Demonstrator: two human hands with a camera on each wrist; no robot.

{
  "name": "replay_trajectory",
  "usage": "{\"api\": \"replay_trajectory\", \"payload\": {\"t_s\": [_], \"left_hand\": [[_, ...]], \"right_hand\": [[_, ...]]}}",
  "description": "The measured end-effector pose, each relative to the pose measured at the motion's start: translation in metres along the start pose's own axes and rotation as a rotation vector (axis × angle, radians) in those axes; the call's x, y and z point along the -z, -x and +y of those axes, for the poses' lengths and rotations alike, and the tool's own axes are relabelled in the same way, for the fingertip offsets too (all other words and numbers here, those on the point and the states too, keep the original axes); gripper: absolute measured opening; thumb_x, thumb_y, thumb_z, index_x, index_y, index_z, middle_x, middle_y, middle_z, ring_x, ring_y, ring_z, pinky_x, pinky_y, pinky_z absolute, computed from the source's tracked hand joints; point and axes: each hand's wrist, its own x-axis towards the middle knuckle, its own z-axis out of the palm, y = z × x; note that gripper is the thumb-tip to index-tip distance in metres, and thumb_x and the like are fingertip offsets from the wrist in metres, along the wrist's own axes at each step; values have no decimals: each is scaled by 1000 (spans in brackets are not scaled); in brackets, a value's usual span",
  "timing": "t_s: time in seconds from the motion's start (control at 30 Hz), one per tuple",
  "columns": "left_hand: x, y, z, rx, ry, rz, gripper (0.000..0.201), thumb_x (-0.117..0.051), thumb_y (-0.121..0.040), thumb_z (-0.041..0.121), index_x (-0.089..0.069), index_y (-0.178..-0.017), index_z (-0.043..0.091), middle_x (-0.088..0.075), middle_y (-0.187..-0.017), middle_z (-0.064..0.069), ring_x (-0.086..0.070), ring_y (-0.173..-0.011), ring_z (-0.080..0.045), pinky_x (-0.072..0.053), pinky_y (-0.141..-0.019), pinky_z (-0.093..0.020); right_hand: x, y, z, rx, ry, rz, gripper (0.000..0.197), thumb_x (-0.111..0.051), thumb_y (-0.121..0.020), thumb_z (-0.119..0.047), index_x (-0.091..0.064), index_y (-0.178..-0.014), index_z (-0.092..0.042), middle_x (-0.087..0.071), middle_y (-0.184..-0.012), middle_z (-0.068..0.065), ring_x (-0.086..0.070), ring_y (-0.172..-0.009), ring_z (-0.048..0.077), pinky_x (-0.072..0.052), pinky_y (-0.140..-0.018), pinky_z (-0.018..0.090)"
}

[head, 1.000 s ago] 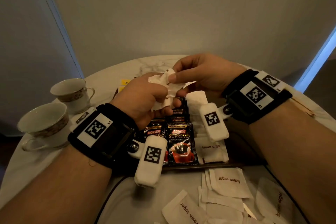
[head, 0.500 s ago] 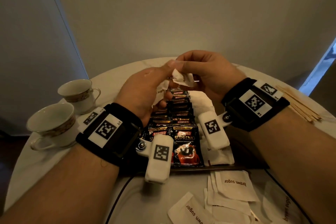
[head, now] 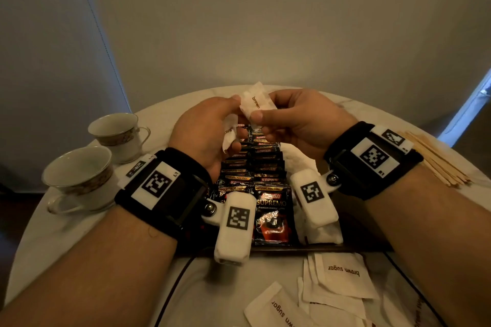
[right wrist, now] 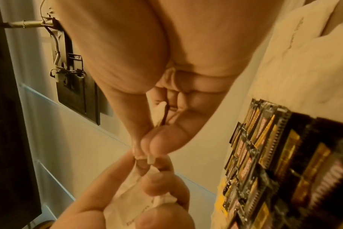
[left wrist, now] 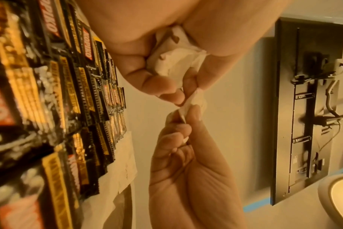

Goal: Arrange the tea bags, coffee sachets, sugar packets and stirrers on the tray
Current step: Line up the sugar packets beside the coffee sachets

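Loose brown sugar packets (head: 341, 275) on bench (head: 79, 247), bottom right of frame, just in front of tray (head: 313, 248). On tray: two rows of Kopiko coffee sachets (head: 273, 218), white packets (head: 325, 232) along their right. Two teacups (head: 77, 178) at left; wooden stirrers (head: 438, 159) at right edge. Mid-frame above sachets, left hand (head: 204, 138) curled round crumpled sugar packets (head: 229, 133); right hand (head: 297, 125) pinches one brown sugar packet (head: 255, 106) between thumb and fingers, touching left fingertips (left wrist: 172, 94). Wrist cameras partly hide tray.
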Motion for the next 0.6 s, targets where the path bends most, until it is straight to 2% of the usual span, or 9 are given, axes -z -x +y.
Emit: {"api": "replay_trajectory", "payload": {"t_s": [0.13, 0.23, 0.27, 0.33, 0.37, 0.43, 0.5, 0.53, 0.6], "left_hand": [[3, -1, -4, -79, -167, -30, 4, -72, -94, 16, -71, -95, 13, -71, -77, -3, -59, -60, -10, -44, -47, -23], [4, -3, -4, -73, -144, 7, 6, -70, -96, 17, -71, -90, 15, -69, -73, -5, -57, -58, -13, -45, -47, -23], [4, -4, -2, -55, -101, 21, 8, -69, -98, 16, -69, -90, 15, -69, -72, -5, -57, -56, -12, -45, -46, -22], [4, -4, 2, -28, -32, 30, 8, -66, -99, 15, -67, -91, 15, -70, -70, -4, -59, -55, -10, -46, -44, -21], [4, -5, 3, -20, -21, 24, 7, -65, -100, 14, -67, -93, 15, -71, -70, -4, -61, -56, -10, -47, -44, -22], [5, -6, 2, -18, -21, 6, 3, -65, -100, 14, -68, -99, 13, -72, -73, -5, -63, -58, -11, -49, -46, -22], [4, -6, 0, -23, -26, -10, 6, -65, -99, 13, -68, -103, 9, -71, -75, -8, -64, -60, -13, -51, -47, -23], [3, -6, -2, -26, -32, -15, 6, -66, -99, 13, -68, -102, 9, -70, -74, -8, -64, -61, -14, -51, -48, -23], [1, -5, -4, -33, -38, -20, 4, -67, -98, 14, -67, -98, 9, -71, -74, -7, -66, -63, -14, -52, -49, -24]], "right_hand": [[5, 1, -2, -42, 61, -46, 28, -76, -82, -3, -71, -109, -2, -74, -89, 7, -67, -74, 16, -57, -68, 26], [9, 0, -4, -83, 129, -27, 29, -78, -80, -1, -71, -109, 3, -71, -93, 14, -64, -74, 19, -54, -69, 30], [10, 1, -4, -79, 167, -10, 23, -78, -81, 0, -72, -102, 3, -70, -88, 13, -62, -69, 17, -53, -66, 29], [11, 1, -6, -60, 220, 27, 6, -76, -83, 0, -74, -86, -4, -67, -76, 9, -59, -60, 12, -53, -57, 25], [12, 1, -7, -51, 220, 42, 9, -74, -85, 1, -73, -82, -7, -66, -74, 7, -58, -59, 12, -53, -56, 25], [14, 1, -10, -51, 133, 72, 14, -66, -90, 3, -70, -85, -9, -64, -74, 8, -59, -61, 14, -57, -59, 29], [14, 1, -13, -44, 5, 74, 11, -62, -94, -2, -67, -89, -10, -64, -83, 11, -62, -69, 18, -59, -66, 35], [13, 2, -15, -44, -36, 57, 4, -65, -93, -8, -68, -92, -11, -65, -90, 12, -64, -74, 20, -59, -69, 36], [12, 2, -15, -49, 27, 31, 16, -74, -86, -18, -68, -99, -11, -70, -94, 9, -67, -78, 20, -60, -73, 36]]}}
